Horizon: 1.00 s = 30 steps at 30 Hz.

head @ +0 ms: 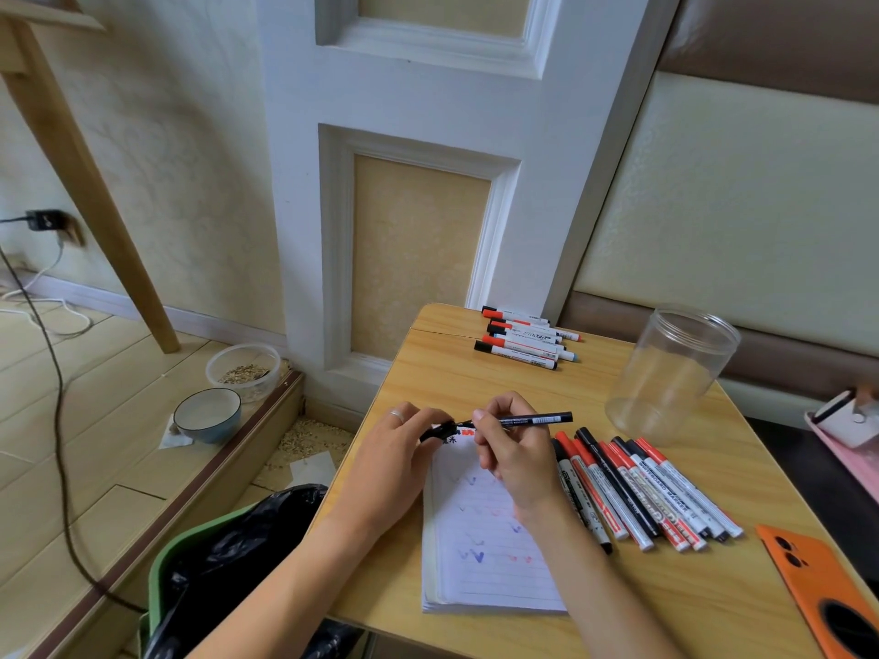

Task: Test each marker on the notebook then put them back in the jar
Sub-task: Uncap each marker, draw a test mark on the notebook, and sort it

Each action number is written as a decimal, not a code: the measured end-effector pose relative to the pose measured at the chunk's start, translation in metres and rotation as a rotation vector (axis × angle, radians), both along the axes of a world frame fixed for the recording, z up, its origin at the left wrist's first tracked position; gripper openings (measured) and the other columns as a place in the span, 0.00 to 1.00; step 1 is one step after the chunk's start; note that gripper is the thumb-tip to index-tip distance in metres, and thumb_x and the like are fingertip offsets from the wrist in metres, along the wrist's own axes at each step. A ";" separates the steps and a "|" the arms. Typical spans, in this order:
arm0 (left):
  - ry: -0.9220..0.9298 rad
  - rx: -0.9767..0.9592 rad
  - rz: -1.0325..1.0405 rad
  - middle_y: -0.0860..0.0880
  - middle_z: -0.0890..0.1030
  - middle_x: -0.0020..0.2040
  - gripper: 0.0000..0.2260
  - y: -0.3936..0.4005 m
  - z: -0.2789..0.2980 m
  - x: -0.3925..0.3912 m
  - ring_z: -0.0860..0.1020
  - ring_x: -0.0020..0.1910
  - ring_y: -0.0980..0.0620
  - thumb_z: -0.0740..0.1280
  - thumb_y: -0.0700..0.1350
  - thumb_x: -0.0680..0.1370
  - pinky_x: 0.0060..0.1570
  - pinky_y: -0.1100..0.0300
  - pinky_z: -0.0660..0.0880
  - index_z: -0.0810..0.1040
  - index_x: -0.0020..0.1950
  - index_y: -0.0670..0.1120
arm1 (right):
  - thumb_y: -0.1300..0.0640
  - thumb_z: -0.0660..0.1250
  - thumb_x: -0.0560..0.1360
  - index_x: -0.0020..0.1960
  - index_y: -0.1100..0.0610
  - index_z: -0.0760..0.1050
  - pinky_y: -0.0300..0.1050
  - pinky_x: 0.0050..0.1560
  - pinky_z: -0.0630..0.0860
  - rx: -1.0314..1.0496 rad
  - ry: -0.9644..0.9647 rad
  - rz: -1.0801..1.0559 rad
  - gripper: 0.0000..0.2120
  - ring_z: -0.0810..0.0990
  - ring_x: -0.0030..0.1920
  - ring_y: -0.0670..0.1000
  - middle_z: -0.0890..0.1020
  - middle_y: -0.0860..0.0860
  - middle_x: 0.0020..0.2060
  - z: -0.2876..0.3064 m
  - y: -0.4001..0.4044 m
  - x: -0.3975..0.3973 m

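Above the top of the notebook [480, 530], the right hand [511, 449] pinches a black marker [528, 420] while the left hand [404, 449] grips its cap [440, 430]. Capping or uncapping, hard to say. The jar [666, 373], right of the notebook, stands empty.

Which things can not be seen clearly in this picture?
- Marker tip, head view: hidden between the two hands.
- Cap: mostly covered by the left hand.
- Notebook top: covered by the right hand.
- Marker labels: too small to read.
- Orange phone case: cut off by the frame edge.
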<state>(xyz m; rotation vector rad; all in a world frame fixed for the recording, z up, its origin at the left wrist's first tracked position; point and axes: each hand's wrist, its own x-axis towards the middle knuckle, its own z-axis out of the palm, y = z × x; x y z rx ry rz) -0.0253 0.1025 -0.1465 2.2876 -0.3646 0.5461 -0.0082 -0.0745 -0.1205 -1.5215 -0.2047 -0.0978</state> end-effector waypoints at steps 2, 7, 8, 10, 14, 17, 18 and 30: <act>0.012 -0.031 -0.007 0.57 0.76 0.52 0.12 0.000 0.001 0.000 0.74 0.51 0.60 0.67 0.42 0.81 0.48 0.70 0.69 0.79 0.62 0.54 | 0.64 0.68 0.81 0.45 0.60 0.73 0.37 0.26 0.65 0.012 0.003 -0.003 0.07 0.71 0.28 0.49 0.76 0.55 0.32 0.001 0.000 0.000; 0.036 -0.090 -0.012 0.57 0.79 0.50 0.10 0.000 0.004 0.000 0.74 0.51 0.60 0.68 0.41 0.81 0.46 0.72 0.67 0.78 0.59 0.54 | 0.61 0.69 0.81 0.44 0.57 0.75 0.38 0.25 0.64 0.078 0.026 -0.055 0.07 0.71 0.28 0.50 0.76 0.56 0.32 0.002 -0.005 0.001; 0.036 -0.088 -0.010 0.57 0.79 0.50 0.09 0.000 0.003 0.000 0.74 0.50 0.59 0.68 0.42 0.81 0.46 0.71 0.67 0.78 0.59 0.54 | 0.61 0.69 0.81 0.44 0.57 0.75 0.38 0.25 0.64 0.076 0.026 -0.053 0.07 0.71 0.29 0.50 0.76 0.56 0.32 0.001 -0.005 0.002; 0.031 -0.080 -0.013 0.57 0.80 0.49 0.09 0.000 0.003 0.000 0.74 0.50 0.59 0.68 0.42 0.81 0.45 0.69 0.67 0.77 0.59 0.54 | 0.61 0.69 0.81 0.45 0.57 0.74 0.39 0.25 0.64 0.053 0.017 -0.034 0.07 0.71 0.29 0.50 0.76 0.56 0.32 0.000 -0.004 0.001; 0.027 -0.153 -0.004 0.58 0.81 0.47 0.08 -0.001 0.007 -0.002 0.78 0.49 0.58 0.70 0.41 0.79 0.46 0.60 0.74 0.77 0.55 0.52 | 0.63 0.68 0.81 0.45 0.58 0.74 0.38 0.26 0.65 0.035 0.008 -0.009 0.07 0.71 0.29 0.50 0.76 0.56 0.33 0.000 -0.003 0.000; 0.058 -0.294 -0.014 0.58 0.84 0.47 0.09 0.000 0.010 -0.005 0.81 0.49 0.59 0.71 0.38 0.78 0.48 0.63 0.77 0.75 0.51 0.50 | 0.63 0.68 0.81 0.45 0.58 0.74 0.38 0.26 0.65 0.034 0.004 -0.008 0.07 0.70 0.28 0.50 0.76 0.57 0.33 0.001 -0.004 -0.001; 0.067 -0.329 -0.024 0.58 0.84 0.49 0.10 0.001 0.010 -0.005 0.82 0.50 0.60 0.72 0.37 0.78 0.49 0.64 0.78 0.74 0.51 0.50 | 0.63 0.68 0.81 0.45 0.59 0.73 0.38 0.26 0.65 0.034 0.005 -0.007 0.07 0.70 0.28 0.50 0.76 0.56 0.33 0.001 -0.004 -0.001; 0.077 -0.434 -0.106 0.57 0.86 0.51 0.10 0.006 0.011 -0.006 0.84 0.54 0.58 0.71 0.41 0.80 0.54 0.60 0.79 0.72 0.51 0.52 | 0.63 0.69 0.81 0.44 0.58 0.74 0.37 0.26 0.65 0.000 0.002 0.017 0.08 0.71 0.28 0.49 0.77 0.55 0.33 0.000 -0.002 0.000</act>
